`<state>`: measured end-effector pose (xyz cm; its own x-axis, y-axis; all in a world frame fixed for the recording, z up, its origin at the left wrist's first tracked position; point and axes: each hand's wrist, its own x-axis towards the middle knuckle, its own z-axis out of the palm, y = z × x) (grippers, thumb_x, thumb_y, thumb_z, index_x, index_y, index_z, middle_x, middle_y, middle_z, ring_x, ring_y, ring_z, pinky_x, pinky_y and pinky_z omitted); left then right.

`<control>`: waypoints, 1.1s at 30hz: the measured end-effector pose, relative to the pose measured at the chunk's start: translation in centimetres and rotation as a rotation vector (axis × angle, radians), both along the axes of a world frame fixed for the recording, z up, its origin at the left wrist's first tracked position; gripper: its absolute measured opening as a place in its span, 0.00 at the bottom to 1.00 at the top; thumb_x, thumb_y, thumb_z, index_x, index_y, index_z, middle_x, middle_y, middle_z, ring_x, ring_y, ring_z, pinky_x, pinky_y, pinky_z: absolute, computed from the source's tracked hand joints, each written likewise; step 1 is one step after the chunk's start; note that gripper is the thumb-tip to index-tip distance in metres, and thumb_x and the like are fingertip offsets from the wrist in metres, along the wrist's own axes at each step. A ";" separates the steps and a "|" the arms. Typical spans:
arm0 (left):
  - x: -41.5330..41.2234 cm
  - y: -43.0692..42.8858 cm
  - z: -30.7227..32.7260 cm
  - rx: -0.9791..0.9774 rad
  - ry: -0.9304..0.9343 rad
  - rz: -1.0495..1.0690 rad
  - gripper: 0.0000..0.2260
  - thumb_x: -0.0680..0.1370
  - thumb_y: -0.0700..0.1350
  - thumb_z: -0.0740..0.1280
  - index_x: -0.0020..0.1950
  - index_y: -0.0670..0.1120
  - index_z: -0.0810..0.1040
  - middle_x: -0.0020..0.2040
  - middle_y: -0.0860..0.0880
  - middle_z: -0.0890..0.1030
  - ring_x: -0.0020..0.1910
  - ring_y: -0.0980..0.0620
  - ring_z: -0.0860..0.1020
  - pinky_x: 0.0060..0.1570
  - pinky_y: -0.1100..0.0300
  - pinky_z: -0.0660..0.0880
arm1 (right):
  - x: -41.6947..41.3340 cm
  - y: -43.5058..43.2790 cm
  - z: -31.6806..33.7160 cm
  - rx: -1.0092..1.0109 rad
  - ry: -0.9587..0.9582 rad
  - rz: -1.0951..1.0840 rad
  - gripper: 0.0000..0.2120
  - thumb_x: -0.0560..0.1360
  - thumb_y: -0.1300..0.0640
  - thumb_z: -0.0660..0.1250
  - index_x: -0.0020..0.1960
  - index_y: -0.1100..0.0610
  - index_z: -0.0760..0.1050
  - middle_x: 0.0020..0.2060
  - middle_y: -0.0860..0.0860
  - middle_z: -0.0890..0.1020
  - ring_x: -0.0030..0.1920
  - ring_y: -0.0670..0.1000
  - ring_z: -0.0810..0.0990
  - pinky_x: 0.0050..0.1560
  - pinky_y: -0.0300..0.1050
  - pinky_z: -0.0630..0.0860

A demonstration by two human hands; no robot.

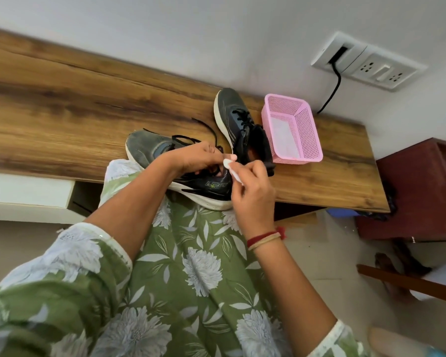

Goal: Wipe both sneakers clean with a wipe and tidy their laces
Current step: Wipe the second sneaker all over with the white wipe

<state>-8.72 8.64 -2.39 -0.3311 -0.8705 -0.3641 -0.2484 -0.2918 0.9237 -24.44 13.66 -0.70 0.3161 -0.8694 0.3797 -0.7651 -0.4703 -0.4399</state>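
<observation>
A green dress (191,279) with white flowers fills the bottom of the view, and both forearms reach forward from it. The right wrist wears 2 thread bands (264,238), one red and one tan.

The right hand (252,194) pinches a small white wipe (233,172) between thumb and curled fingers, holding it against the heel side of the near sneaker (150,148). The left hand (198,157) lies over the top of that shoe with its fingers curled down into the opening by the tongue, gripping it; its thumb tip touches the upper end of the wipe. Whether those fingers also catch a lace I cannot tell.

The near sneaker is dark grey with a white sole. It sits at the front edge of the wooden desk (62,112), toe pointing left and away, heel hanging over the edge toward the lap. Its black laces (204,124) trail loose across the wood behind the left hand.

The 2nd sneaker (232,109) stands farther back on the desk, toe toward the wall, laces threaded. Just beside it on the right is a pink plastic basket (307,130) with mesh walls.

Beyond, a white socket plate (368,63) is on the wall, with a black cable (332,91) running down from it behind the desk.
</observation>
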 end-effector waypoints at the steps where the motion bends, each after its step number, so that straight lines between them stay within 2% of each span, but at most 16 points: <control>1: 0.0 0.0 -0.1 0.002 0.000 0.002 0.21 0.78 0.54 0.64 0.30 0.43 0.76 0.23 0.54 0.71 0.21 0.59 0.63 0.23 0.67 0.59 | -0.1 0.3 -0.2 -0.017 0.024 0.020 0.12 0.73 0.67 0.64 0.55 0.61 0.80 0.40 0.54 0.73 0.35 0.49 0.72 0.34 0.39 0.68; 5: -0.2 0.1 -0.6 0.013 0.020 0.046 0.20 0.78 0.54 0.64 0.29 0.44 0.74 0.23 0.54 0.72 0.19 0.60 0.64 0.21 0.67 0.59 | -1.1 1.7 -0.7 -0.047 0.095 0.079 0.15 0.75 0.63 0.56 0.54 0.64 0.79 0.39 0.55 0.74 0.34 0.51 0.73 0.31 0.44 0.75; 7: -0.2 0.0 -0.7 0.014 0.007 0.055 0.20 0.78 0.54 0.65 0.30 0.44 0.74 0.22 0.55 0.72 0.19 0.60 0.65 0.22 0.67 0.59 | -2.0 2.5 -0.8 0.011 0.091 0.105 0.13 0.74 0.65 0.58 0.53 0.63 0.79 0.39 0.54 0.74 0.34 0.47 0.71 0.31 0.42 0.73; 9: -0.2 -0.1 -0.6 0.017 -0.002 0.051 0.20 0.78 0.55 0.64 0.30 0.44 0.75 0.21 0.55 0.71 0.19 0.60 0.65 0.22 0.66 0.59 | -2.3 2.0 -0.4 0.085 -0.023 0.040 0.11 0.72 0.69 0.63 0.52 0.61 0.79 0.40 0.52 0.73 0.34 0.43 0.68 0.32 0.39 0.70; 11: -0.2 -0.2 -0.4 0.021 0.004 0.048 0.20 0.78 0.54 0.64 0.31 0.44 0.75 0.22 0.54 0.72 0.20 0.60 0.65 0.22 0.67 0.59 | -1.6 0.7 0.6 0.065 -0.109 -0.052 0.11 0.72 0.69 0.65 0.51 0.60 0.80 0.41 0.51 0.73 0.34 0.42 0.67 0.33 0.34 0.66; 12: -0.3 -0.2 -0.4 0.025 0.011 0.046 0.20 0.78 0.53 0.64 0.30 0.44 0.75 0.23 0.54 0.73 0.20 0.60 0.65 0.22 0.67 0.59 | -1.0 0.1 1.0 0.045 -0.088 -0.071 0.11 0.72 0.68 0.65 0.51 0.59 0.80 0.41 0.50 0.73 0.34 0.43 0.68 0.33 0.32 0.65; 15: -0.3 -0.1 -0.4 0.047 0.027 0.044 0.20 0.77 0.54 0.65 0.29 0.45 0.73 0.23 0.54 0.70 0.21 0.58 0.63 0.23 0.65 0.59 | 0.2 -0.2 0.6 0.036 0.036 -0.015 0.12 0.72 0.67 0.65 0.53 0.58 0.80 0.40 0.52 0.73 0.34 0.47 0.71 0.32 0.40 0.70; 17: -0.2 -0.1 -0.4 0.046 0.009 0.049 0.21 0.77 0.56 0.66 0.28 0.46 0.71 0.22 0.55 0.67 0.21 0.59 0.62 0.24 0.65 0.59 | 0.0 0.9 -0.4 0.021 0.038 0.022 0.13 0.72 0.68 0.64 0.54 0.60 0.79 0.41 0.54 0.73 0.36 0.50 0.73 0.33 0.44 0.73; 19: -0.2 -0.2 -0.4 0.052 -0.017 0.061 0.20 0.77 0.57 0.65 0.29 0.46 0.73 0.21 0.56 0.68 0.20 0.60 0.64 0.23 0.65 0.59 | -0.2 2.4 -1.5 0.039 0.036 0.026 0.12 0.72 0.67 0.61 0.53 0.61 0.78 0.44 0.55 0.75 0.42 0.53 0.77 0.41 0.48 0.78; 20: -0.3 -0.3 -0.4 0.053 -0.020 0.065 0.20 0.77 0.57 0.65 0.30 0.46 0.74 0.21 0.56 0.69 0.19 0.60 0.64 0.23 0.65 0.59 | -0.4 3.2 -2.1 0.067 0.054 0.040 0.12 0.72 0.66 0.60 0.52 0.61 0.78 0.46 0.56 0.76 0.49 0.55 0.78 0.49 0.52 0.79; 22: -0.5 -0.3 -0.3 0.047 -0.030 0.062 0.21 0.77 0.57 0.64 0.30 0.45 0.75 0.21 0.56 0.70 0.19 0.60 0.65 0.22 0.66 0.60 | -0.7 4.5 -2.6 0.117 0.069 0.073 0.12 0.73 0.64 0.59 0.50 0.59 0.78 0.48 0.54 0.77 0.60 0.56 0.74 0.62 0.56 0.72; 24: -0.4 -0.2 -0.1 0.043 -0.040 0.051 0.20 0.77 0.56 0.64 0.29 0.45 0.75 0.21 0.56 0.71 0.19 0.60 0.65 0.22 0.67 0.59 | -0.8 3.9 -1.8 0.113 -0.050 -0.036 0.13 0.74 0.59 0.57 0.51 0.56 0.79 0.46 0.50 0.77 0.55 0.52 0.74 0.58 0.58 0.73; 26: -0.4 -0.2 -0.1 0.053 -0.030 0.043 0.20 0.78 0.55 0.64 0.30 0.46 0.75 0.24 0.53 0.73 0.21 0.59 0.64 0.23 0.65 0.59 | -0.5 1.6 -0.4 0.037 -0.127 -0.163 0.14 0.74 0.56 0.57 0.52 0.55 0.80 0.43 0.48 0.76 0.47 0.50 0.74 0.53 0.54 0.71; 28: -0.4 -0.2 -0.1 0.057 -0.018 0.045 0.20 0.78 0.54 0.64 0.29 0.46 0.75 0.24 0.52 0.72 0.22 0.58 0.63 0.24 0.64 0.58 | -0.2 -0.2 0.4 -0.019 -0.015 -0.154 0.13 0.73 0.56 0.59 0.52 0.54 0.80 0.41 0.50 0.76 0.44 0.50 0.73 0.51 0.50 0.68; 31: -0.5 -0.2 0.0 0.059 -0.007 0.062 0.23 0.77 0.57 0.66 0.24 0.49 0.71 0.22 0.53 0.65 0.21 0.57 0.60 0.22 0.65 0.58 | -0.1 0.6 -0.5 -0.059 0.168 -0.021 0.13 0.74 0.59 0.58 0.51 0.57 0.80 0.38 0.52 0.74 0.39 0.52 0.73 0.47 0.46 0.66; 33: -0.7 -0.2 0.1 0.050 -0.008 0.075 0.22 0.76 0.58 0.66 0.25 0.48 0.73 0.20 0.54 0.66 0.20 0.58 0.61 0.22 0.66 0.58 | -0.5 2.0 -1.2 -0.105 0.226 0.030 0.13 0.75 0.62 0.58 0.51 0.59 0.80 0.37 0.53 0.73 0.37 0.53 0.73 0.46 0.47 0.69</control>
<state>-9.40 8.47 -2.32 -0.2624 -0.8736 -0.4099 -0.2312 -0.3555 0.9056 -24.93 15.70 -1.87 0.4285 -0.8178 0.3842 -0.8236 -0.5284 -0.2061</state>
